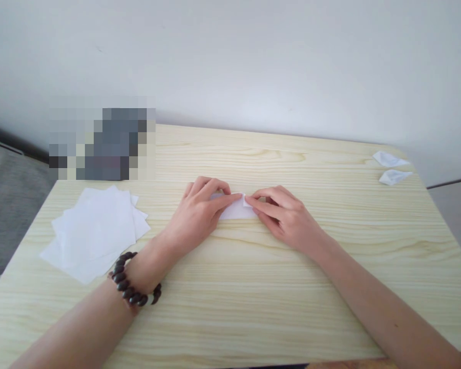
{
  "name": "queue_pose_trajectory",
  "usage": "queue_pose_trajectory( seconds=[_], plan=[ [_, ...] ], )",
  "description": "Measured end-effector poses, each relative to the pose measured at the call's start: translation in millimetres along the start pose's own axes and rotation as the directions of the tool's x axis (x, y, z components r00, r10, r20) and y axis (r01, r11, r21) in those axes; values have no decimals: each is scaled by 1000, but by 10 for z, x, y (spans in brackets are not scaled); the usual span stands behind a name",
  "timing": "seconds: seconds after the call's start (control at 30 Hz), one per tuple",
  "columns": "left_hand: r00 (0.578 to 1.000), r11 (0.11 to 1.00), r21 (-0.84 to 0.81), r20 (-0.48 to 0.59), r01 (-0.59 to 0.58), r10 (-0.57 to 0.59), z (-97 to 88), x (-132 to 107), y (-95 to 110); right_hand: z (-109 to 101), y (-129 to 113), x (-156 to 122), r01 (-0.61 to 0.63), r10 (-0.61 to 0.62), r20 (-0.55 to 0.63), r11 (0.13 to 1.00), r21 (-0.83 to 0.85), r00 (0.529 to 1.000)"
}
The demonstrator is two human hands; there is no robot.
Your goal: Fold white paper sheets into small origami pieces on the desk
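Observation:
A small piece of white folded paper (pixel 236 209) lies on the pale wooden table (pixel 253 287) near its middle. My left hand (pixel 197 212) rests on the paper's left part, fingers curled and its index finger pressing down along the top edge. My right hand (pixel 282 215) meets it from the right, with thumb and index finger pinching a small flap of the paper. The two index fingertips almost touch above the paper. A dark beaded bracelet (pixel 132 287) sits on my left wrist.
A loose stack of white paper sheets (pixel 96 230) lies at the table's left. Two small folded white paper pieces (pixel 392 168) sit at the far right corner. A blurred-out dark object (pixel 107 143) stands at the back left against the white wall.

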State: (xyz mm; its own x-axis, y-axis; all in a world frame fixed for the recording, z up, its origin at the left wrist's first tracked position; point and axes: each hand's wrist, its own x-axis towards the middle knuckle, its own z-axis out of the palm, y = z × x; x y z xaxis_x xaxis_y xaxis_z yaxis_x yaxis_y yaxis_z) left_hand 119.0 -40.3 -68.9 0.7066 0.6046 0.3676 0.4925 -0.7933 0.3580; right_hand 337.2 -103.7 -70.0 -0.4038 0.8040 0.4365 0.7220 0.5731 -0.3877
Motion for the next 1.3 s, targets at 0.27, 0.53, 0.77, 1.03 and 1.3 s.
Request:
queue_pose_trajectory(
  seconds=[0.27, 0.53, 0.77, 1.03, 1.3],
  plan=[
    [1000, 1000, -6, 6, 18, -18, -26, -7, 11, -59, 51, -17, 53, -57, 44, 996, 76, 997],
    [999, 1000, 23, 39, 19, -20, -59, -9, 18, -105, 36, 4, 13, -21, 97, 996, 83, 995],
    [998, 1000, 27, 57, 15, -16, -64, -14, 7, -122, 41, 4, -7, -2, 101, 996, 90, 995],
    [999, 998, 60, 52, 11, -14, -56, -23, 17, -136, 28, 12, 27, -35, 120, 997, 66, 992],
    [997, 987, 155, 72, -37, 26, -71, -23, 39, -140, 23, 34, 44, -47, 134, 999, 25, 990]
  ],
)
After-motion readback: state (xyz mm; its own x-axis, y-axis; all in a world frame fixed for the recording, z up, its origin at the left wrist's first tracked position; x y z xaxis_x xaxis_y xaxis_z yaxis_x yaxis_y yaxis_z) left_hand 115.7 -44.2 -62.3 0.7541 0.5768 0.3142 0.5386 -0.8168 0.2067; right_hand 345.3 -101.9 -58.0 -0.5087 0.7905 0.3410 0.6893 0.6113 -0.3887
